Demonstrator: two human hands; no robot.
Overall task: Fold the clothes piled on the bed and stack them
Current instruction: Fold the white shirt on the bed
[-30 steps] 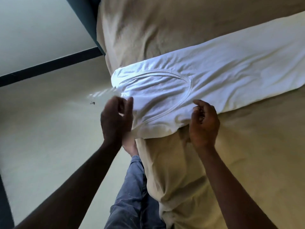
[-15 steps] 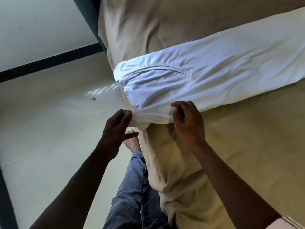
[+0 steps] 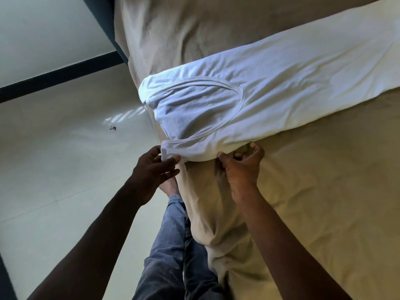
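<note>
Both arms reach fwd over bed edge. Left hand pinches shirt corner btwn thumb & fingers, just off the mattress side. Right hand curled, fingertips gripping the shirt's near edge on the sheet. One white shirt, laid lengthwise across bed. Two hands, both on it.

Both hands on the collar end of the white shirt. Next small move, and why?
Probably lift that edge and carry it toward the far hem. The left hand and right hand pinch the collar end of the long white cotton shirt, already narrowed lengthwise on the tan bedsheet.
</note>
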